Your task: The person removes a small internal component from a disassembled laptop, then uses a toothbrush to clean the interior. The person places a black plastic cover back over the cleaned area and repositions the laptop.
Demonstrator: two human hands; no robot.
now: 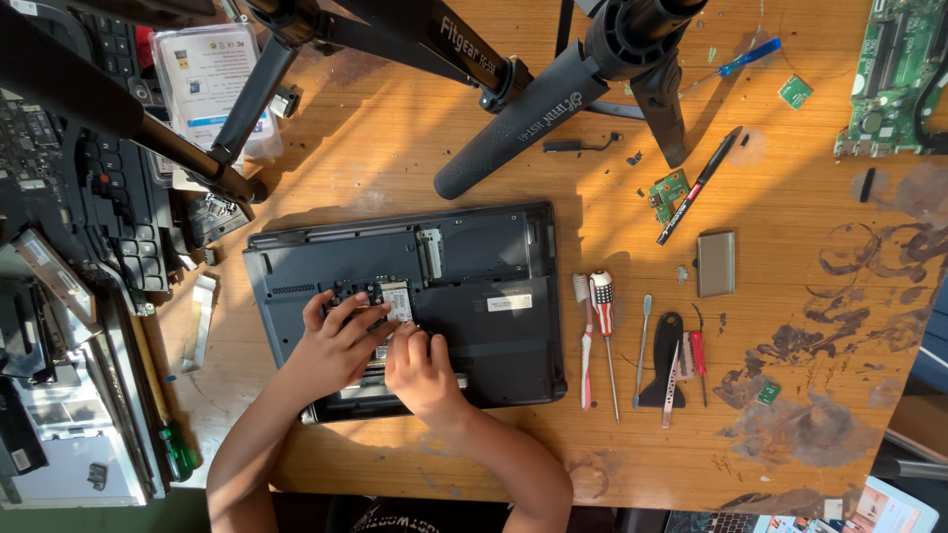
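Scuffed, stained wood tabletop (790, 326) carries everything. Nearest, left hand (336, 345) and right hand (420, 370), fingers curled, press a small card (395, 301) in an upturned matte-black laptop (494, 296). Beyond: red-handled screwdriver (602, 296), then ribbed black tripod legs (513, 123).

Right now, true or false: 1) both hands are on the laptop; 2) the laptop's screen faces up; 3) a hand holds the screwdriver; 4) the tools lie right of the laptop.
1) True: the left hand and right hand rest on the laptop.
2) False: its underside faces up, with an open bay.
3) False: the red-handled screwdriver lies on the table, untouched.
4) True: it lies with other tools right of the laptop.
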